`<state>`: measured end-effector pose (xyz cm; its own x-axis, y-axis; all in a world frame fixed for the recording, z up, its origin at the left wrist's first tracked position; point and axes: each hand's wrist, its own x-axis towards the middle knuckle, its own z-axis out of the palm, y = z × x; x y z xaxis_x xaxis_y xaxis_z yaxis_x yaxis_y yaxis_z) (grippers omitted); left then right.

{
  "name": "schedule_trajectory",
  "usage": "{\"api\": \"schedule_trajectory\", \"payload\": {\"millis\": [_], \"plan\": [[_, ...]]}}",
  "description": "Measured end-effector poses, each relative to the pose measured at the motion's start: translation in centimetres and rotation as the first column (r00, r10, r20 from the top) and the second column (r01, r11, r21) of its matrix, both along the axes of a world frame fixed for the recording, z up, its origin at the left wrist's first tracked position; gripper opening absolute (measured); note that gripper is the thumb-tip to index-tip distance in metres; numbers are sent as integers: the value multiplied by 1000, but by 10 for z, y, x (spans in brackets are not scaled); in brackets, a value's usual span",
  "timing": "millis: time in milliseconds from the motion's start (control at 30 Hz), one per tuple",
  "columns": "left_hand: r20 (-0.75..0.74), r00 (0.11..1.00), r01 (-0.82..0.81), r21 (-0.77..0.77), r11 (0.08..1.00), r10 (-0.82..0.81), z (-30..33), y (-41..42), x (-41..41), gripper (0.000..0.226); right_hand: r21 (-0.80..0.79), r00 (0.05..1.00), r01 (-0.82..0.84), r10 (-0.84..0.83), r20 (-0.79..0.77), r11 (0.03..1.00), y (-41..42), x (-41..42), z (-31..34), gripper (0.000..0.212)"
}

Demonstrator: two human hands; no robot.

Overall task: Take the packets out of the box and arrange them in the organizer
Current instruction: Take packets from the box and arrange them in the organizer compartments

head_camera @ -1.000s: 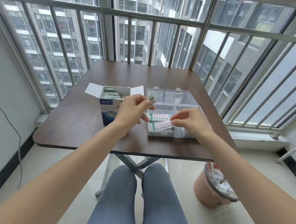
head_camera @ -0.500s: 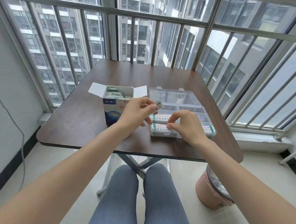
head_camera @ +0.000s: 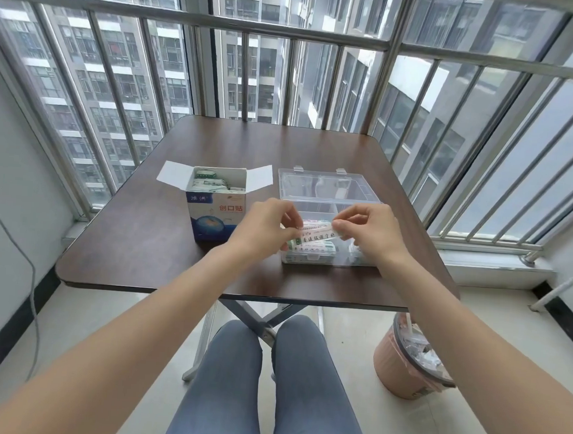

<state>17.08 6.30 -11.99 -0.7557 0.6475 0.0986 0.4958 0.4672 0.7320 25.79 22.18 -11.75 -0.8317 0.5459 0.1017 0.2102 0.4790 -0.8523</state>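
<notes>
Balcony with metal railing, dark brown table (head_camera: 141, 240) in front of seated person. Clear organizer (head_camera: 323, 258) on table, lid open toward the railing. Open blue-white box (head_camera: 214, 217) just left of organizer, flaps spread, more packets (head_camera: 209, 186) inside. Both hands now over organizer's near-left compartment: left hand (head_camera: 264, 228) and right hand (head_camera: 370, 233) each pinch one end of a single packet (head_camera: 316, 234), held level just above packets already stacked (head_camera: 310, 249) in that compartment. Half a second ago the left hand held its packet apart, left of organizer, while the right hand pressed down into the compartment; now the right hand has lifted and taken the packet's right end. Pink waste bin (head_camera: 403, 370) on floor, right of organizer, below table edge.
</notes>
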Motion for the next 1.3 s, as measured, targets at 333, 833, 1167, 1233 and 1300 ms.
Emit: {"api": "schedule_trajectory", "payload": {"millis": [333, 833, 1167, 1233, 1300], "plan": [[-361, 926, -49, -404, 913, -110, 9, 4, 3, 18, 452, 964, -141, 18, 265, 881, -10, 1, -7, 7], [-499, 866, -141, -263, 954, -10, 28, -7, 12, 20, 399, 978, -178, 116, 175, 900, -15, -15, 18, 17], [-381, 923, -165, -514, 841, -52, 50, -78, -67, 83, 506, 927, -373, 336, 167, 777, -74, -70, 48, 35], [-291, 953, -107, -571, 814, -79, 52, -85, -76, 90, 485, 908, -420, 349, 234, 767, -79, -75, 49, 36], [-258, 962, -67, -533, 843, -87, 51, -91, -80, 87, 480, 913, -407, 344, 218, 777, -82, -76, 48, 33]]}}
